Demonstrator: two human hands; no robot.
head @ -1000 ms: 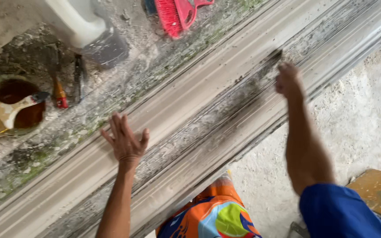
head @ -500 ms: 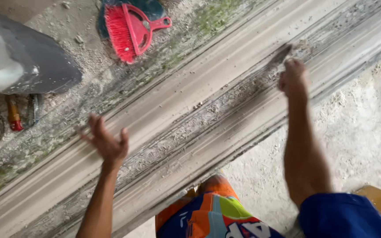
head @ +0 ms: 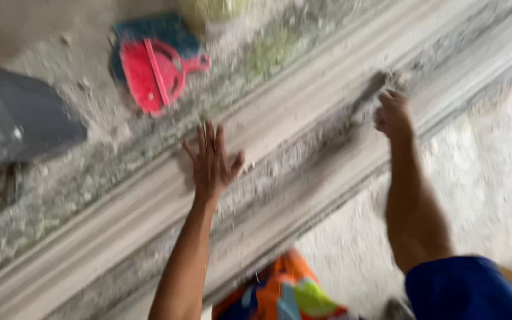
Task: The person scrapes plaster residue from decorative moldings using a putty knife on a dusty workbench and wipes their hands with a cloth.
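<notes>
A long grey sill of stepped concrete (head: 120, 219) runs on a diagonal from lower left to upper right, its ridges and grooves caked with dust and dark grit. Beyond it lies a rough, mossy strip of ground (head: 280, 47), and on the near side a pale, gritty floor (head: 481, 178). At the left edge sits a dark grey, rounded object (head: 25, 124), too blurred to tell what it is. The right arm comes up from a blue sleeve (head: 469, 287) and stretches almost straight to the sill, where the right hand (head: 393, 112) is curled, its fingers clamped on the handle of a dark scraping tool (head: 368, 98) whose tip rests in the dirty groove; the blur hides what kind of tool it is. The left arm reaches up from the lower middle, and the left hand (head: 211, 160) lies palm down on the smooth upper band of the sill, fingers straight and slightly apart, thumb spread to the side, holding nothing. A red dustpan (head: 155, 74) lies on a blue one on the mossy ground, well apart from both hands. Brightly patterned orange cloth (head: 282, 293) shows at the bottom edge.
</notes>
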